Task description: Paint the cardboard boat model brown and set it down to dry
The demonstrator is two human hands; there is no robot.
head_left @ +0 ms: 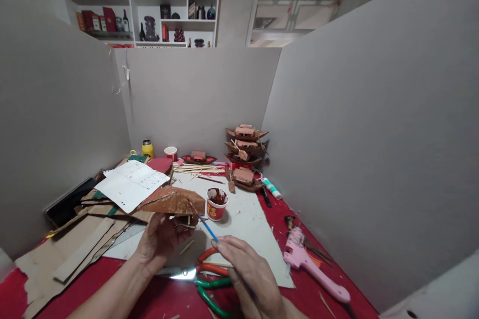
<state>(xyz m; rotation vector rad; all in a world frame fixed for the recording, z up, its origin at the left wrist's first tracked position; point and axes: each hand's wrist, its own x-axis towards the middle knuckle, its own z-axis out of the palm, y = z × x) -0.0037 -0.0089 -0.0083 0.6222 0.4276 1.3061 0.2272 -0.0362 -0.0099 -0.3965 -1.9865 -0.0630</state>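
So nearest the front edge of the red-covered table (304,304) there's a pair of metal scissors with orange and green handles (198,274), lying partly under the right hand (254,274). That hand's pinching a thin blue-handled paintbrush (208,228), bristle end up at the reddish-brown boat hull (172,201); can't swear it's touching. The left hand (164,239) has its fingers curled under the hull, gripping it up off the big white sheet (258,239). Pink plastic glue gun (310,266) sits along the right edge, torn brown cardboard (78,254) down the left edge, with a white paper with line drawings (130,184) on top. Just past the hull is a red-and-white paper cup smeared with brown paint (217,207). Toward the far edge: loose pale wooden sticks (202,168), a yellow dark-topped bottle (147,148) left, and stacked brown model boats (245,145) at the far right corner.
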